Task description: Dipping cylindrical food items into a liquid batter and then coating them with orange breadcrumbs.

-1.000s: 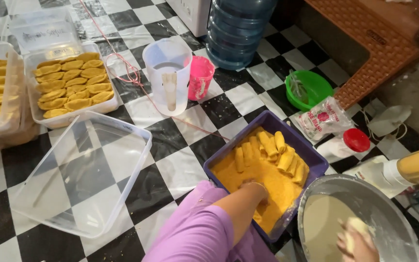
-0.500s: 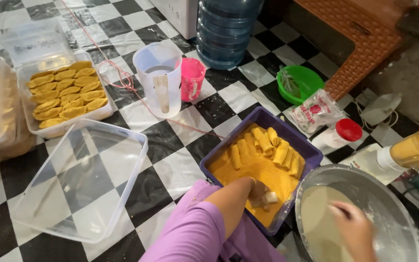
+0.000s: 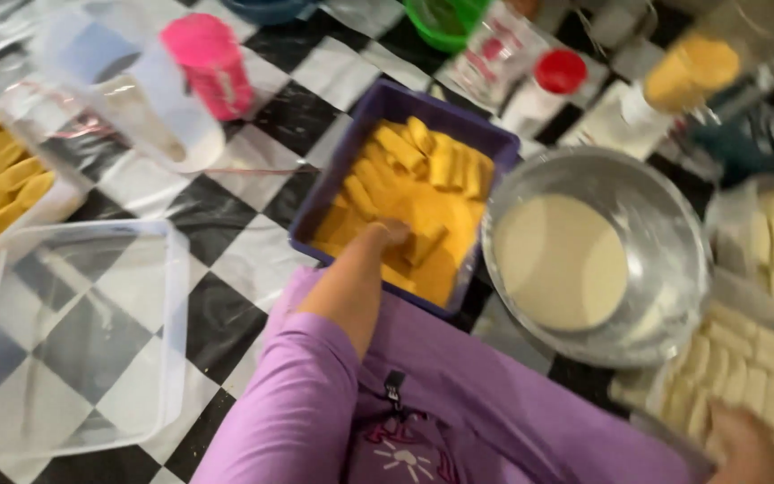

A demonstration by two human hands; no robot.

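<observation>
While my left hand sits buried in the purple rectangular tub of yellow crumbs, touching a crumb-coated roll lying slantwise just right of it (can't tell if it's gripped), my right hand rests on pale uncoated rolls at bottom right.

Left hand fingers buried in breadcrumbs, grip unreadable. Right hand cut by bottom edge. Whole frame motion-blurred; top items cropped.
</observation>
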